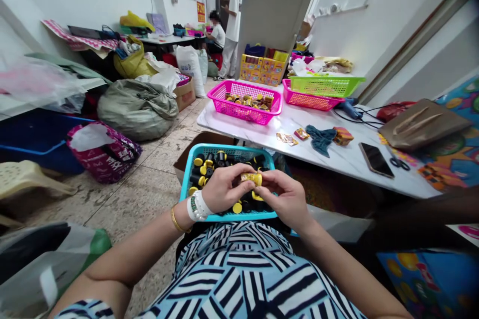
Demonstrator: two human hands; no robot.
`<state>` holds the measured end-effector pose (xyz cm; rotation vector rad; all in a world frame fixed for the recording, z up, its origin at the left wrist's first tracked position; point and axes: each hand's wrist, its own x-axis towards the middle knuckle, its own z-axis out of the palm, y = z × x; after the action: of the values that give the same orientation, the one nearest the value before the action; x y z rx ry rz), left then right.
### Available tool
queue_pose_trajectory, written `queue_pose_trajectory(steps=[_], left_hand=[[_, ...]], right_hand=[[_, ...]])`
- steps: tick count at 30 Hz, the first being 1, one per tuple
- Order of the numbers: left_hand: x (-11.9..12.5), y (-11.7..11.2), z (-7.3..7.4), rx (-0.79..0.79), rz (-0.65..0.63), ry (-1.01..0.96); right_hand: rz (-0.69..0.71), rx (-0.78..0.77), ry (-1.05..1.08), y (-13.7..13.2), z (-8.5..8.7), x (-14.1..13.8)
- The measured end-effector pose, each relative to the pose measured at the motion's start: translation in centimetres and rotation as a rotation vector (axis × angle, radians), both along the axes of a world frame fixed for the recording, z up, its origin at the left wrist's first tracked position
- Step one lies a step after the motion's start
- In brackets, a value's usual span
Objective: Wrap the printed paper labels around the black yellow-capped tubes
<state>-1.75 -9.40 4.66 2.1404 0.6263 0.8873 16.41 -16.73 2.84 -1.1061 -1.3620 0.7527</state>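
Observation:
A small yellow-capped canister (251,179) with a patterned label lies sideways between my two hands, above a turquoise basket (228,218). My left hand (226,187) grips the labelled body, thumb in front and fingers behind. At the capped end, the thumb and fingers of my right hand (286,195) pinch the canister. Several black canisters (221,157) with yellow caps fill the basket below, partly hidden by my hands. On the table, a pink basket (245,114) holds several canisters with yellow and brown labels (254,101).
The white table (258,135) carries a dark cloth (321,139), a phone (376,159), scissors (398,160) and stacked green and pink baskets (325,85). Bags (138,109) lie on the floor at left. Two people are at the back, one standing (235,15), one seated (217,35).

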Motion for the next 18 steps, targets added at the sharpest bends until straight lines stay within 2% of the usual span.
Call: queue_pose_trajectory(steps=[3, 6, 8, 13, 18], left_hand=[[0.1, -0.1, 0.1, -0.278, -0.07, 0.08], [0.5, 0.6, -0.7, -0.646, -0.198, 0.057], [0.9, 1.1, -1.5, -0.82, -0.229, -0.017], [1.8, 1.9, -3.2, -1.055, -0.223, -0.158], [1.3, 1.6, -4.2, -1.17, -0.276, -0.358]], right_hand=[[0.028, 0.01, -0.108, -0.3, -0.6, 0.5], [0.13, -0.178, 0.056, 0.3, -1.3, 1.0], [0.181, -0.284, 0.196, 1.0, -1.6, 1.2], [0.223, -0.336, 0.318, 2.6, -2.7, 1.1], [0.098, -0.281, 0.479, 3.0, -4.2, -0.1]])
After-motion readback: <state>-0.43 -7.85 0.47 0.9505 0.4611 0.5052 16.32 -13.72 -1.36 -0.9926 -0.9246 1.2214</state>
